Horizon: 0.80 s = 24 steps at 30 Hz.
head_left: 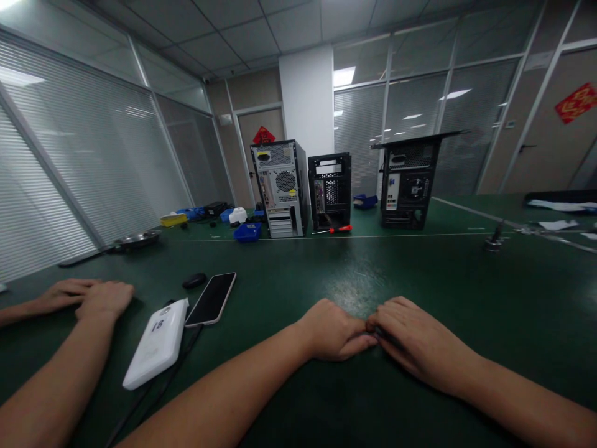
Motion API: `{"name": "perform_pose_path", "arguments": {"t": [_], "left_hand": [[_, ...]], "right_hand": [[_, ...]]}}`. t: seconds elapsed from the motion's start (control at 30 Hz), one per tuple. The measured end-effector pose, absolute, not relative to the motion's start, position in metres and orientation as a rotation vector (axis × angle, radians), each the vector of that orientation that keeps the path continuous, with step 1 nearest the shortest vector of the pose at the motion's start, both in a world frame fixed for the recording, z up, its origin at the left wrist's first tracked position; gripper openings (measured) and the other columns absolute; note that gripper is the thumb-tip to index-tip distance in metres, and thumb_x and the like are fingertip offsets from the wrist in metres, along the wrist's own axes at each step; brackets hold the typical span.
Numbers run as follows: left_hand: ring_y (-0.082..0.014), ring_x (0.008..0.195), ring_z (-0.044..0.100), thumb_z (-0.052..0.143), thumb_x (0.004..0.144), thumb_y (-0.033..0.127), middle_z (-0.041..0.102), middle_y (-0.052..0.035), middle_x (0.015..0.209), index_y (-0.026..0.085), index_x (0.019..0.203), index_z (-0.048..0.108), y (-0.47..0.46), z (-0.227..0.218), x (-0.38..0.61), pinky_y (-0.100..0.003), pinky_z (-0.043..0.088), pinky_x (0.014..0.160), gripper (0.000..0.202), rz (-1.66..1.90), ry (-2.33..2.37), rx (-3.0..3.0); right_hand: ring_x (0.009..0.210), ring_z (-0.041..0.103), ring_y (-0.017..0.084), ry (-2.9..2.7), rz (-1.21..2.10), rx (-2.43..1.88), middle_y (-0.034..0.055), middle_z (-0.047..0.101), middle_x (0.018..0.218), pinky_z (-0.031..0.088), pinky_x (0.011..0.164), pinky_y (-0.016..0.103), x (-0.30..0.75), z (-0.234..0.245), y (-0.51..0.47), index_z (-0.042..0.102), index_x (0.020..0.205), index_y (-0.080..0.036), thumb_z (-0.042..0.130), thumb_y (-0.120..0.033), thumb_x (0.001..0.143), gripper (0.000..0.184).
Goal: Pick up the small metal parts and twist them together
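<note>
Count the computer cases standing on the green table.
3: a tall case at left, a smaller black case in the middle, and another black case at right. Any behind them would be hidden.

office/wkshop, PC cases [282, 186] on tbl [448, 280], glass partitions [422, 53]

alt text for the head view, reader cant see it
A person's bare left hand and right hand meet on a dark green tabletop, with another person's hands, a white rectangular device and a black-screened phone to the left; three upright metal computer cases stand beyond.
</note>
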<state>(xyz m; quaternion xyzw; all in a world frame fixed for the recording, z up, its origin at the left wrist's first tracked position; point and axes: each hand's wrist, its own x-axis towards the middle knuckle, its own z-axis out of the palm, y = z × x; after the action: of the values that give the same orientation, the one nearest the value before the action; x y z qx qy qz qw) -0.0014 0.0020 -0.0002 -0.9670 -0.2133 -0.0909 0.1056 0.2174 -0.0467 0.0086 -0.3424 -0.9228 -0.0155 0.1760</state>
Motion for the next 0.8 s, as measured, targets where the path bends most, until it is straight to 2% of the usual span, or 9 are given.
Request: {"name": "perform_pose_path", "arguments": {"t": [0.17, 0.37, 0.53, 0.8], "left_hand": [[-0.0201, 0.066, 0.069, 0.047, 0.102, 0.043, 0.071, -0.0016, 0.072, 0.025, 0.122, 0.066, -0.001, 0.001, -0.001, -0.026, 0.045, 0.056, 0.033, -0.284, -0.659, -2.885], [-0.0168, 0.064, 0.068, 0.048, 0.101, 0.035, 0.071, 0.0005, 0.074, 0.023, 0.121, 0.067, -0.001, 0.004, -0.002, -0.026, 0.045, 0.057, 0.030, -0.272, -0.655, -2.950], [-0.0174, 0.062, 0.067, 0.047, 0.101, 0.037, 0.067, 0.0012, 0.068, 0.024, 0.127, 0.062, -0.003, 0.007, -0.002, -0.026, 0.045, 0.057, 0.033, -0.235, -0.700, -2.933], [-0.0178, 0.064, 0.068, 0.047, 0.101, 0.036, 0.069, 0.0006, 0.070, 0.024, 0.128, 0.061, -0.003, 0.009, -0.002, -0.027, 0.046, 0.058, 0.033, -0.207, -0.713, -2.948]], "right_hand": [[0.092, 0.061, 0.018, -2.507, 0.041, -1.175, 0.0041, 0.066, 0.100, 0.045, 0.086, 0.039, 0.241, 0.012, -0.031, 0.059, 0.107, -0.024, 0.040, -0.035, 0.099, 0.023], [0.088, 0.062, 0.020, -2.160, 0.304, -1.561, 0.0064, 0.066, 0.101, 0.048, 0.081, 0.035, 0.326, 0.004, 0.016, 0.053, 0.112, -0.024, 0.041, -0.052, 0.095, 0.035], [0.087, 0.062, 0.022, -1.812, 0.326, -1.795, 0.0098, 0.066, 0.096, 0.049, 0.079, 0.033, 0.392, -0.003, 0.044, 0.048, 0.110, -0.021, 0.036, -0.049, 0.093, 0.035], [0.088, 0.064, 0.023, -1.606, 0.331, -1.910, 0.0130, 0.069, 0.109, 0.051, 0.077, 0.035, 0.418, -0.021, 0.061, 0.050, 0.109, -0.021, 0.034, -0.052, 0.091, 0.039]]}}
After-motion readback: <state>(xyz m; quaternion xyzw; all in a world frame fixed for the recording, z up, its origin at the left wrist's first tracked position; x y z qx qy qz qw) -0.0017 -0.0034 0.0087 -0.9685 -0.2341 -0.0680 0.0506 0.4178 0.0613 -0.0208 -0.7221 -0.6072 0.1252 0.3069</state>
